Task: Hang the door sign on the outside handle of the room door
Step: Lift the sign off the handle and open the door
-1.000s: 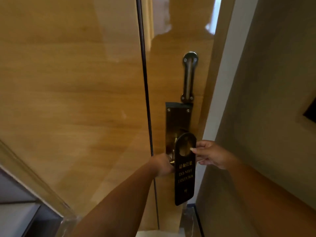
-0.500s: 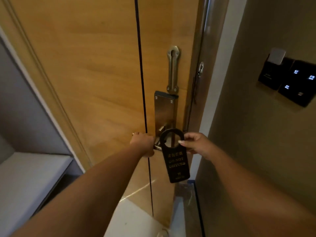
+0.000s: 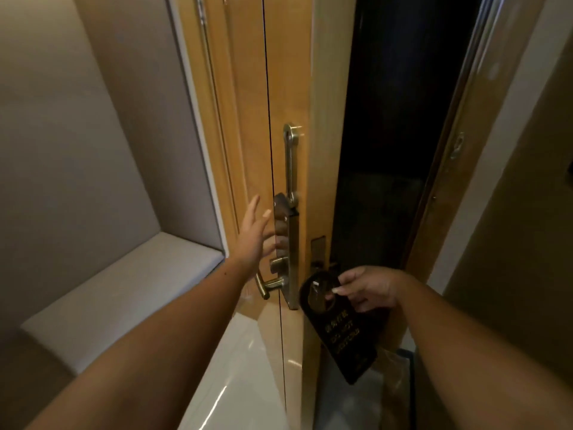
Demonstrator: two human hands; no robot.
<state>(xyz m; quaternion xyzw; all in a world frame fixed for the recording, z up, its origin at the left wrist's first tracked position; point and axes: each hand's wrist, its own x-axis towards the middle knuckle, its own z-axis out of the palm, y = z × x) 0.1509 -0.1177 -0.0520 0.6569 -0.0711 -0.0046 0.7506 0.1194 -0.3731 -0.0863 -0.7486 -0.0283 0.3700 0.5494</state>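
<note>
Your door sign (image 3: 342, 330) is black with gold lettering (too blurred to read). The door (image 3: 248, 119) is honey-coloured wood grain, its inside handle (image 3: 267, 285) brass-toned, the wall (image 3: 77, 119) plain grey-beige.

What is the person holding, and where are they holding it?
The right hand pinches the black door sign at its top, beside the hanging hole. The left hand is open and holds nothing.

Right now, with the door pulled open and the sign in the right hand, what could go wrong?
The open left hand is off the wooden door, so it may swing. The right hand only pinches the black door sign by its loop, so it could slip. The outside handle is hidden; hooking is blind.
</note>
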